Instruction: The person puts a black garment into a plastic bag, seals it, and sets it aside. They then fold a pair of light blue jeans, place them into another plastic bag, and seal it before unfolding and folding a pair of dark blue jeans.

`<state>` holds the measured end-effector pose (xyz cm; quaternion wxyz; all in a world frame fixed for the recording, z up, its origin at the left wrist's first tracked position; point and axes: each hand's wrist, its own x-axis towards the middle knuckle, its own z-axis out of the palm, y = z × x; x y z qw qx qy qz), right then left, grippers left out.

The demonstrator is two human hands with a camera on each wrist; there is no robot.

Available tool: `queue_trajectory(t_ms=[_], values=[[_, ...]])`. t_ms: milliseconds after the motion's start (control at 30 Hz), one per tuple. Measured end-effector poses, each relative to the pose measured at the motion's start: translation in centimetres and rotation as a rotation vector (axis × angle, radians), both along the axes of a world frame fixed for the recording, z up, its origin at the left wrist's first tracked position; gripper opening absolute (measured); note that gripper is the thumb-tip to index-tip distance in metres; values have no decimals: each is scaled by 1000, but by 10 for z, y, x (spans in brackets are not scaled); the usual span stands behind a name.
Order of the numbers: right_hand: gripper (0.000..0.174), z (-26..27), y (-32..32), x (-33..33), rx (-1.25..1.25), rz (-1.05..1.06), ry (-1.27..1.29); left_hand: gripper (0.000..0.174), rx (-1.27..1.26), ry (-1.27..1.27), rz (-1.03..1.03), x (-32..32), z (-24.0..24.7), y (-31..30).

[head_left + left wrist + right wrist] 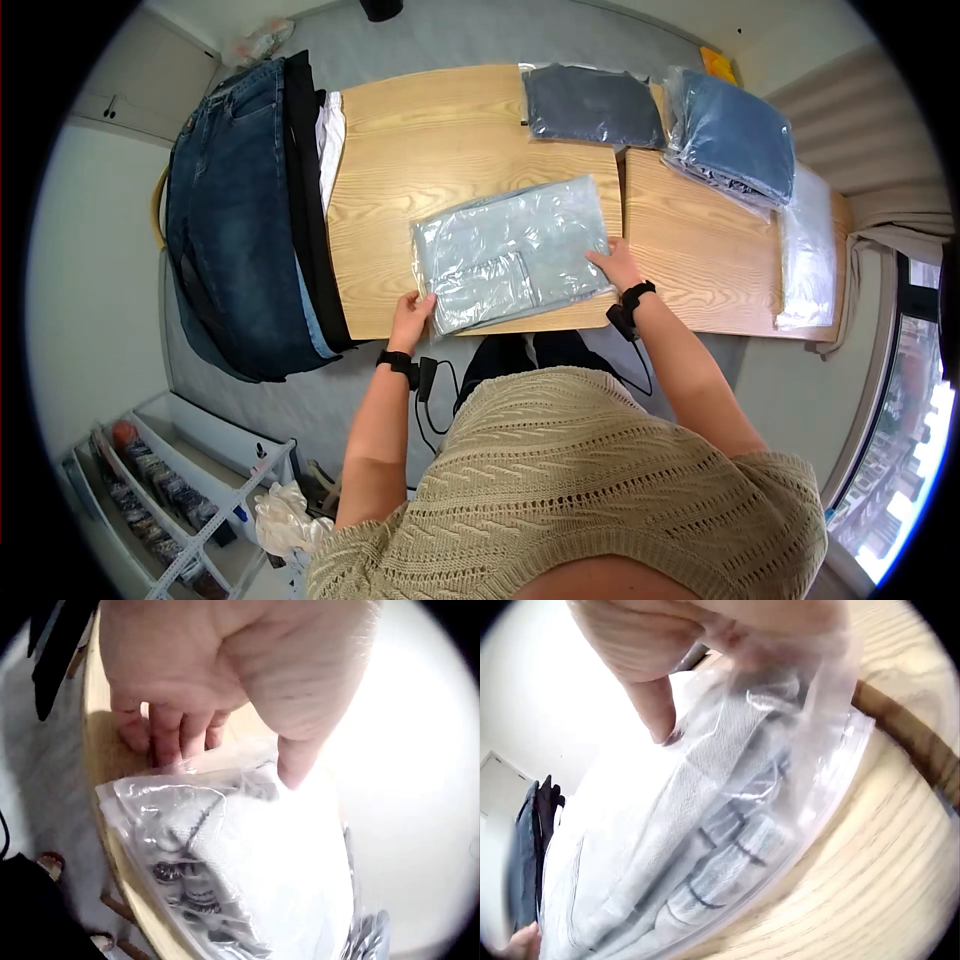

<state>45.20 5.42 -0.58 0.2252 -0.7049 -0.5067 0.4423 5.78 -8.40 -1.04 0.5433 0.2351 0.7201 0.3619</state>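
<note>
A clear plastic bag (515, 245) with folded light grey-blue jeans inside lies flat on the wooden table. My left hand (410, 321) holds its near left corner; in the left wrist view the thumb rests on top of the plastic and the fingers (169, 735) reach past the edge. At the right edge, my right hand (620, 266) grips the bag, thumb (656, 712) on top, the other fingers partly hidden by the plastic. Folded layers and seams of the jeans (712, 877) show through the film.
Dark blue jeans (235, 200) and other trousers drape over the table's left end. At the far right lie bagged dark clothes (595, 103) and a stack of bagged blue jeans (735, 135). Flat clear bags (806, 255) lie along the right edge. A gap splits the tabletops (700, 240).
</note>
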Motion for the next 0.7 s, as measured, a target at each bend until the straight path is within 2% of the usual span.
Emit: queue_trajectory(t_ms=[33,67,133,200,267,300,333,367,400,467,533,567,600,633,700], values=[[66,10,-1,-4,-69,14,5,59,-66,-71,-79,-2,1,2],[66,12,1,-3,-49,1,6,45,-115,-71,-108,3,7,1],[61,13,7,-1,-233,102,106,49,-114,-19,-223,7,-2,2],[55,13,7,3,-210,83,158,54,-51,-76,-242,14,16,3],[54,43,3,-3,-217,200,260,57,-42,-121,-312,10,21,4],[57,73,-3,-8,-286,186,298,58,-12,-137,-295,11,25,1],[57,79,-5,-7,-262,166,295,59,16,-154,-279,11,32,-1],[58,84,-8,-3,-213,270,294,59,-2,-122,-300,10,44,-1],[59,89,-13,0,-167,373,288,55,85,-84,-310,5,41,-2],[62,93,-22,5,-133,355,323,52,86,-121,-344,-3,58,1],[66,104,-29,12,-96,349,361,48,53,-152,-280,-5,83,2],[64,122,-35,13,-136,305,470,44,38,-135,-303,-3,104,5],[62,140,-40,16,-173,263,582,45,46,-95,-413,-8,105,8],[56,163,-46,19,-230,180,585,45,40,-90,-430,-3,114,10],[53,165,-50,40,-193,180,618,42,56,-51,-469,13,140,18]])
